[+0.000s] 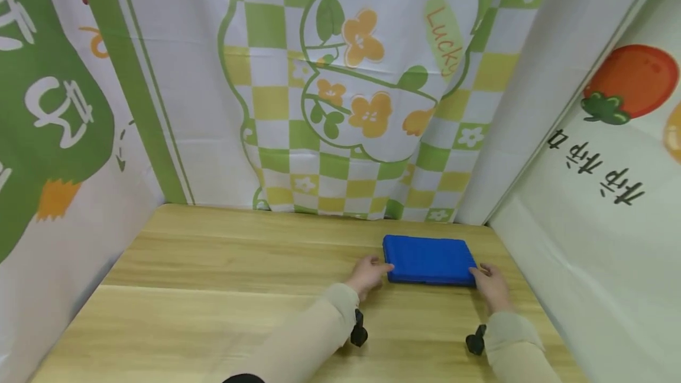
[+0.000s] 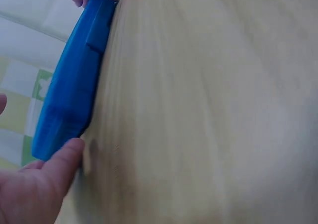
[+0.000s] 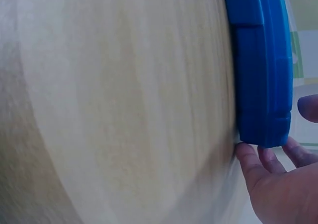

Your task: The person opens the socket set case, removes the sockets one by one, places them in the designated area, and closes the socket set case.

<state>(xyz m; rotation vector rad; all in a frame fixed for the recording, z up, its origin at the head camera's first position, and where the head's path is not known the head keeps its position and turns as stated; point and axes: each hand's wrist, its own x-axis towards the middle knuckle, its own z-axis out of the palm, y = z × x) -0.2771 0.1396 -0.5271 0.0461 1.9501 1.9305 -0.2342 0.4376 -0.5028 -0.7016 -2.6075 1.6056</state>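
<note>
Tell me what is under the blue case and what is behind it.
The blue case lies flat on the wooden table; whatever its underside covers is hidden. Behind it hangs a green checked cloth with flowers. The left hand and right hand touch its near corners.

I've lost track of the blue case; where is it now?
In the head view the blue case lies flat on the wooden table, far right near the curtain, between the left hand and right hand.

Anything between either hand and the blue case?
Nothing visible. The left hand touches the blue case at its near left corner, the right hand at its near right corner. The wooden table around them is bare.
</note>
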